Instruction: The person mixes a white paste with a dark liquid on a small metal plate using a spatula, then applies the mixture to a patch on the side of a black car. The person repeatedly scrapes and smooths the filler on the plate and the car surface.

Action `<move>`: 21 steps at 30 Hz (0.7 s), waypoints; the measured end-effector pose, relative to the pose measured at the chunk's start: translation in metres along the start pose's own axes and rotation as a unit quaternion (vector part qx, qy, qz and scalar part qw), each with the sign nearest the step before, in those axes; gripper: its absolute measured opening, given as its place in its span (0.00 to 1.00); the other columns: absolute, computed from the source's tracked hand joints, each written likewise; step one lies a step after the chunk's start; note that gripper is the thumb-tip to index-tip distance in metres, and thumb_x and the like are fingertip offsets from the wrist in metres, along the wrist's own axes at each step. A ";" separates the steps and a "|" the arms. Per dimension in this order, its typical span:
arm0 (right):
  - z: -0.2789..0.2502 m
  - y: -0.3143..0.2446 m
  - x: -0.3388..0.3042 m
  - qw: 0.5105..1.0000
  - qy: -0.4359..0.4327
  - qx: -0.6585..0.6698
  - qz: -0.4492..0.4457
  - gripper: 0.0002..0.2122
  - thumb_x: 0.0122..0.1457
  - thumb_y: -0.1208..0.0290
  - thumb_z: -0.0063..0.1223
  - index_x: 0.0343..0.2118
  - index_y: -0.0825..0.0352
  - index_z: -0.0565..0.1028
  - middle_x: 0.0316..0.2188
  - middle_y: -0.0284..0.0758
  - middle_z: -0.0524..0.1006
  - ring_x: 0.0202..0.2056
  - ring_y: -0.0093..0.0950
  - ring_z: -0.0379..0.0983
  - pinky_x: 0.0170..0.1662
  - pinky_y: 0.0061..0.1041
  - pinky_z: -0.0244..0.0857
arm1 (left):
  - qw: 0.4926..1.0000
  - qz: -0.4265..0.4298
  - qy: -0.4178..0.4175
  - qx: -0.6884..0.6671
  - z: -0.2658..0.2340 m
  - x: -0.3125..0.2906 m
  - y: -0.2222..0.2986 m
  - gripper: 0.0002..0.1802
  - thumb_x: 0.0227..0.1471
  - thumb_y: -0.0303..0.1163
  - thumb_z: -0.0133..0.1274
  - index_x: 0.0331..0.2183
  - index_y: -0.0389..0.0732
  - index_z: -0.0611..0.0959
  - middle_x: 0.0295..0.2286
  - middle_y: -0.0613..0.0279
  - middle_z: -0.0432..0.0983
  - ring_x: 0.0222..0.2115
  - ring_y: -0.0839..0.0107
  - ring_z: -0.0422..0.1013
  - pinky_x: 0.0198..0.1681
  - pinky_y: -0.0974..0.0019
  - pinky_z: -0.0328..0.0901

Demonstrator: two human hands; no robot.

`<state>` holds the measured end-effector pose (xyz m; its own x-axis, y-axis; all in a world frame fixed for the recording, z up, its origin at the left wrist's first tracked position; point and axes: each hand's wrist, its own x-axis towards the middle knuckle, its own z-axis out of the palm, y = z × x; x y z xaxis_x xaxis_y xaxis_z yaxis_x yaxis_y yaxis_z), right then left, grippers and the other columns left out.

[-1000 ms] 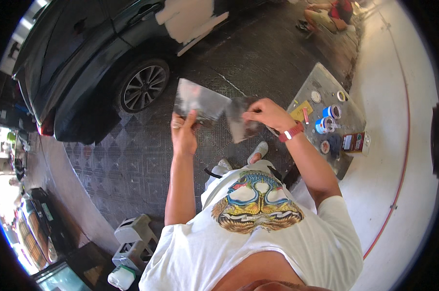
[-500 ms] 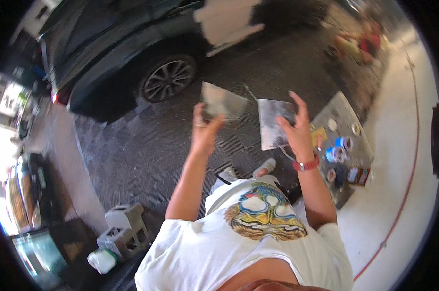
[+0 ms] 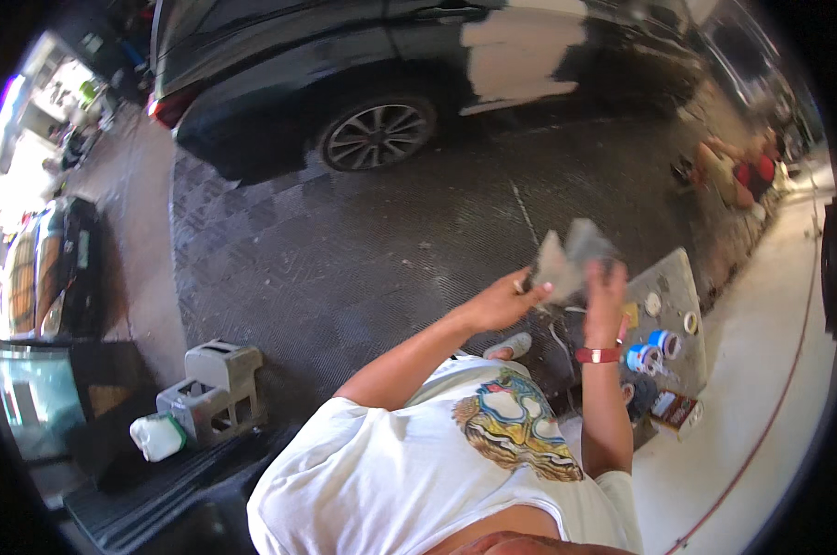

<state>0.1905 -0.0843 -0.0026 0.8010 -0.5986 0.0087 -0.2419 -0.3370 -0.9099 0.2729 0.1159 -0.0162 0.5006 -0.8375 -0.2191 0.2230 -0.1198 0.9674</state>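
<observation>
My left hand is closed on a thin, pale grey spreader plate, which stands tilted up from the fingers. A darker grey, smeared plate is held by my right hand, which wears a red wristband. The two plates are close together in front of me, right of the middle, and overlap in view. Motion blurs them and my right fingers, so I cannot tell whether the plates touch.
A grey work board at the right bears blue-labelled cans, round lids and a brown tin. A dark car with a pale door patch stands ahead. Another person sits far right. Grey blocks and a white jug lie lower left.
My left hand has swung right with its plate toward my right hand. The plates, apart before, now overlap in view. The whole view has shifted, and the car appears farther right.
</observation>
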 end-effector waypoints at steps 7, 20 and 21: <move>-0.001 -0.003 0.024 0.981 0.034 0.186 0.033 0.24 0.62 0.63 0.62 0.53 0.76 0.69 0.50 0.43 0.76 0.52 0.26 0.71 0.57 0.30 0.63 | 0.998 -0.022 -0.004 -0.052 -0.005 -0.009 0.007 0.33 0.66 0.54 0.47 0.57 0.35 0.72 0.47 0.59 0.76 0.47 0.72 0.69 0.53 0.63 0.66; -0.023 -0.010 0.011 0.931 -0.295 0.197 0.080 0.20 0.57 0.63 0.66 0.50 0.68 0.77 0.44 0.31 0.81 0.43 0.21 0.76 0.52 0.26 0.69 | 0.920 0.022 0.298 -0.255 -0.057 -0.001 -0.023 0.19 0.58 0.31 0.61 0.47 0.30 0.78 0.40 0.59 0.79 0.42 0.69 0.74 0.48 0.67 0.68; -0.024 0.008 0.010 0.925 -0.379 0.022 -0.006 0.19 0.57 0.67 0.65 0.51 0.66 0.77 0.41 0.33 0.82 0.43 0.27 0.77 0.48 0.29 0.71 | 0.887 0.033 0.402 -0.226 -0.056 0.009 -0.024 0.18 0.58 0.31 0.60 0.47 0.30 0.78 0.39 0.59 0.79 0.41 0.69 0.75 0.48 0.68 0.68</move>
<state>0.1836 -0.1111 -0.0002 0.9612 0.0931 -0.2596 -0.2214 -0.3007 -0.9276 0.3193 0.1416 -0.0483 0.9189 -0.1617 -0.3599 0.3929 0.2929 0.8717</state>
